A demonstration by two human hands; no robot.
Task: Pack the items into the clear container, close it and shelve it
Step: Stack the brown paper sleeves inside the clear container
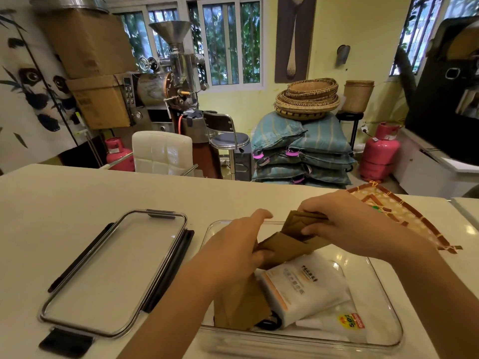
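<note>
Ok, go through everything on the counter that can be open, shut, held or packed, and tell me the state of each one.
clear container: open, lid off, partly packed.
lid: off, lying flat on the counter left of the container.
brown paper packets: held by both hands over the container.
white packet: lying inside the container.
left hand: gripping the brown packets.
right hand: pinching the brown packets' far end.

I read "502" in red on the yellow sticker (346,323) on a clear bag (334,325) in the container (383,288). The white packet (300,291) carried dark printed characters, too small and blurred for me to read.
</note>
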